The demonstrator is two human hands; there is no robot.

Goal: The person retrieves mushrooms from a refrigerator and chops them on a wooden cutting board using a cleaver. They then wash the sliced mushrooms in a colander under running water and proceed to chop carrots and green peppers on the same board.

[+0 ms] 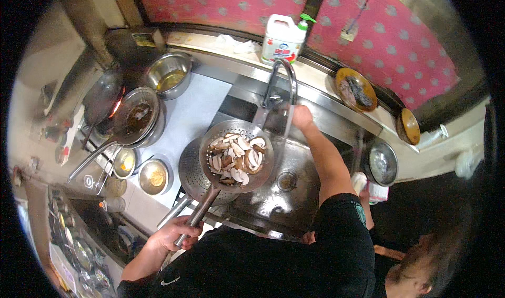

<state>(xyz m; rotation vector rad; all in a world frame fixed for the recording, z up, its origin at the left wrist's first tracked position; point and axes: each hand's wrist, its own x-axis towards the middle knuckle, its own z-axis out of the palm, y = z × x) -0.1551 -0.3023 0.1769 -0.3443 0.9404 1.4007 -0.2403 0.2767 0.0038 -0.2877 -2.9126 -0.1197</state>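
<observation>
My left hand (179, 233) grips the metal handle of a perforated strainer ladle (266, 172). Sliced mushrooms (236, 156), white with brown edges, lie in its bowl. The ladle is over the near left part of a stainless steel sink (256, 203). Beneath it, partly hidden, rests a second perforated strainer (189, 168), its handle pointing towards me. My right hand (303, 116) reaches across the sink to the curved chrome faucet (292, 81). Its fingers are mostly hidden, so their hold is unclear. A translucent streak, apparently water, runs down beside this hand.
A wok (100, 97) sits near a flame at left. Nearby are an oily strainer (138, 118), a steel pot with yellow liquid (169, 77) and a bowl of minced food (156, 177). A detergent jug (284, 40) stands on the ledge. Another person (406, 274) is close at right.
</observation>
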